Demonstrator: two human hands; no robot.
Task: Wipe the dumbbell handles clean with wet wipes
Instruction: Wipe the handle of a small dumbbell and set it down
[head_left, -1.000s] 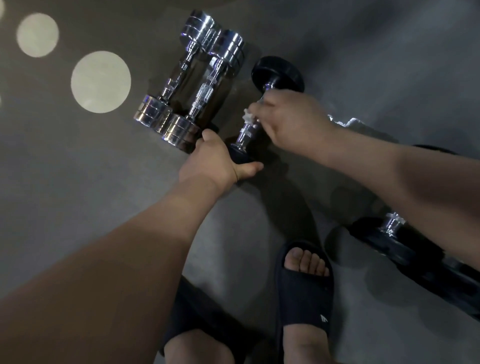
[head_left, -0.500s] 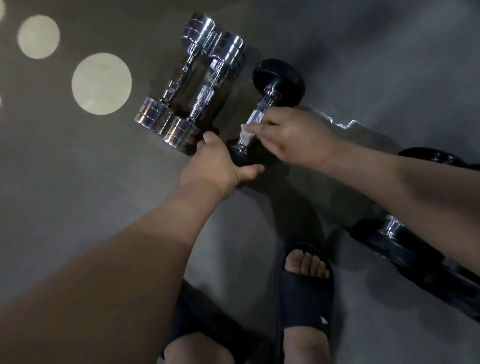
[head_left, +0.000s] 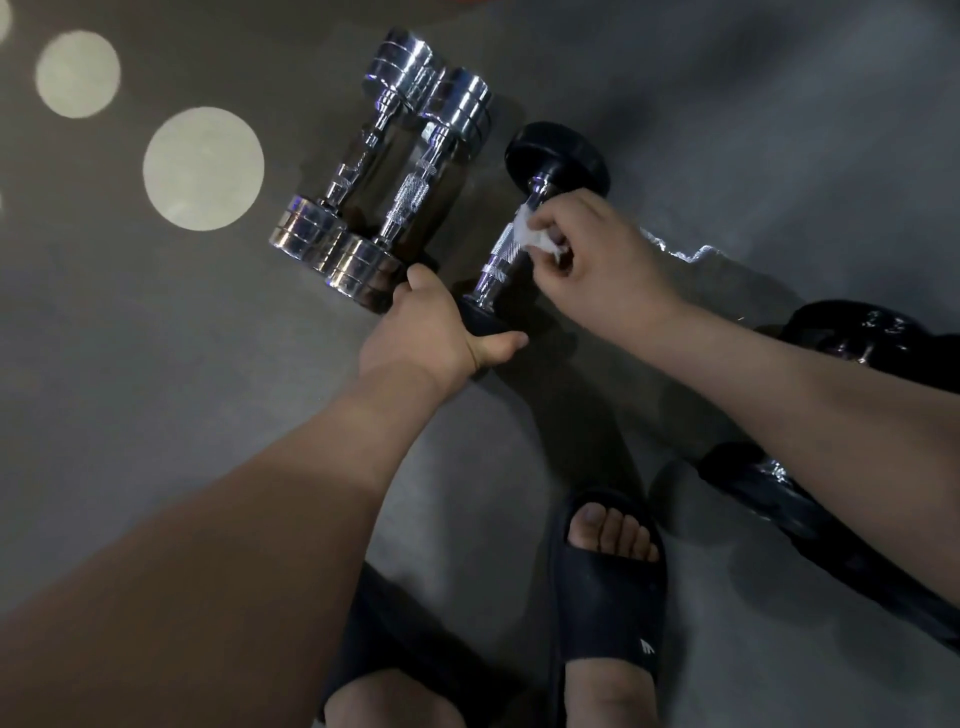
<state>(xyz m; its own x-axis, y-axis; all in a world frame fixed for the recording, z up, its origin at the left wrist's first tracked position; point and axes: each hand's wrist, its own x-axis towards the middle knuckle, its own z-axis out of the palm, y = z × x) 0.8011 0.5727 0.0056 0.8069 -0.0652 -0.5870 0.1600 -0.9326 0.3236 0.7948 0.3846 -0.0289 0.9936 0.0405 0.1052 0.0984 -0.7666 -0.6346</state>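
Left hand grips the black dumbbell by its near head; right hand pinches a white wipe on the knurled handle — slipper logo unreadable.

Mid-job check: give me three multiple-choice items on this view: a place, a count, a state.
1. Where is the wipe? A) in a bucket B) against the handle of the black-ended dumbbell C) on a shelf
2. How many chrome dumbbells are in view? A) one B) two C) four
3. What is the left hand doing? A) hanging idle B) holding a wipe C) gripping the black-ended dumbbell's near end
Key: 1 B, the right hand pinches it onto the handle; 2 B, a pair lies side by side; 3 C, it wraps round that end.
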